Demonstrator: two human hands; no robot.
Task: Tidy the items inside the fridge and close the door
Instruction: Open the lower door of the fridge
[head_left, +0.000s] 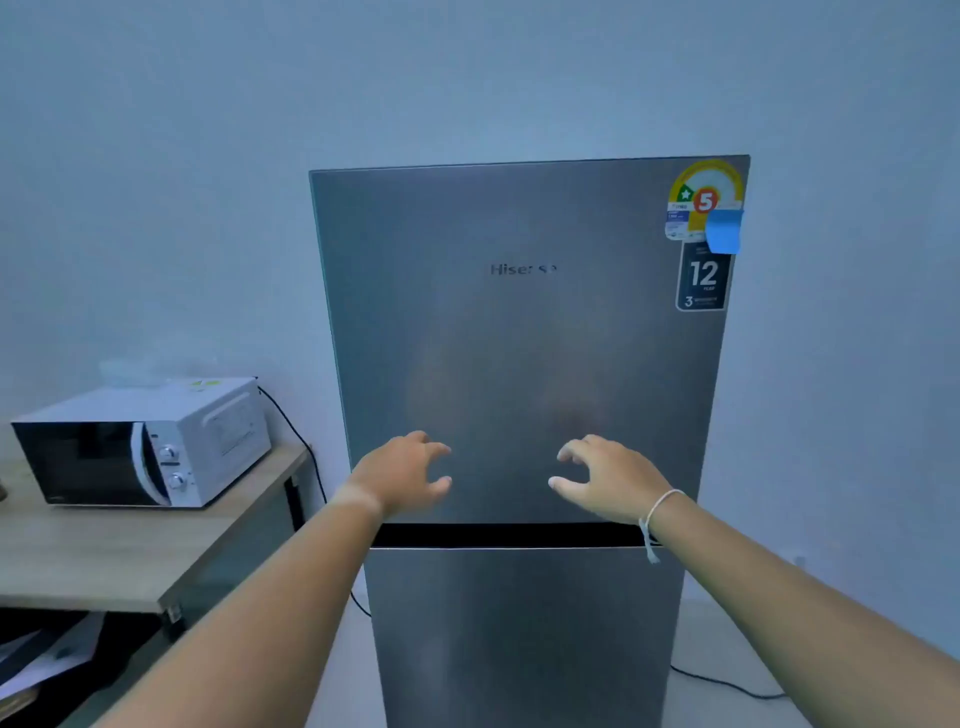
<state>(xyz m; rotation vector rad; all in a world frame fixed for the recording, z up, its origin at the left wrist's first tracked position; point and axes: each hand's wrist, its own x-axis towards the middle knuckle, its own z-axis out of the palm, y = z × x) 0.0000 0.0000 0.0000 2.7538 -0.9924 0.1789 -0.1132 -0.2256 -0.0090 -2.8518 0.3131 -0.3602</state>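
Note:
A tall silver two-door fridge (519, 338) stands straight ahead against the wall, both doors closed, so nothing inside it shows. A dark handle gap (509, 535) runs between the upper door and the lower door (519, 634). My left hand (402, 475) and my right hand (608, 478) are raised side by side in front of the bottom of the upper door, fingers spread and curled, holding nothing. Whether the fingertips touch the door I cannot tell. A white string band circles my right wrist.
A white microwave (150, 441) sits on a wooden table (104, 561) to the left of the fridge, its black cable running down the wall. Stickers (704, 234) mark the fridge's top right corner. Another cable (727, 686) lies on the floor at the right.

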